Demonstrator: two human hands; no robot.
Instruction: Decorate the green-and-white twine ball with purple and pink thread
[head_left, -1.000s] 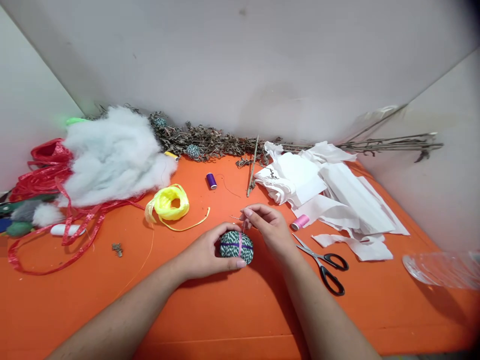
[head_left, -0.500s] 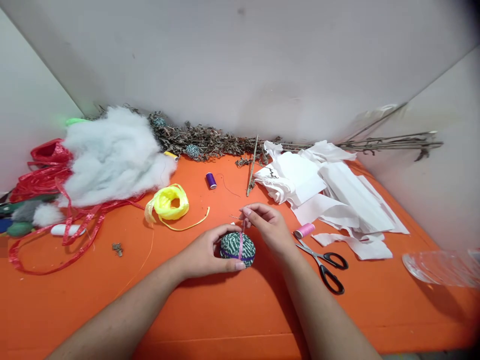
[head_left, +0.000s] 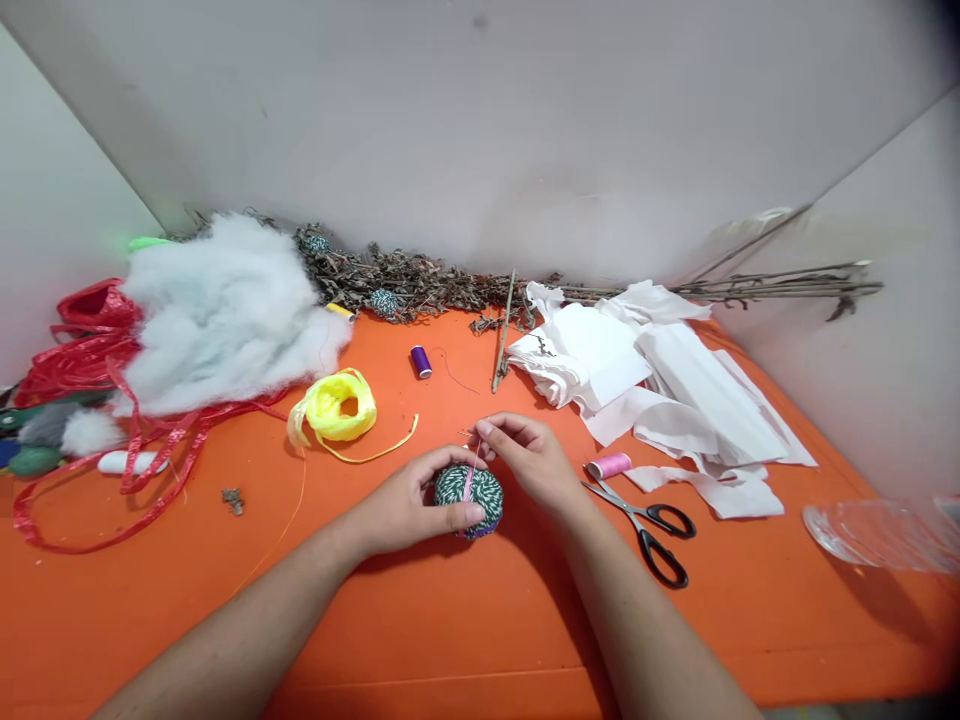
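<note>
A green and white yarn ball (head_left: 487, 490) with a pink band and a purple band around it is near the middle of the orange table (head_left: 420, 630). My left hand (head_left: 420, 508) grips it from the left, thumb across its front and fingers behind. Just above the ball, my right hand (head_left: 517, 450) pinches a thin thread that runs down to the pink band. A thin, needle-like thing shows at its fingertips, too small to make out well.
Black-handled scissors (head_left: 645, 520) and a pink spool (head_left: 610, 465) lie right of my right hand, near white cloth pieces (head_left: 690, 390). A yellow ribbon coil (head_left: 341, 405), purple spool (head_left: 421, 362), white stuffing (head_left: 225, 310) and red ribbon (head_left: 82, 365) lie left; dried stems (head_left: 420, 280) line the back.
The ball has turned in my left hand, so the purple band now sits lower. My right hand has moved slightly left and down, and the thread leans more.
</note>
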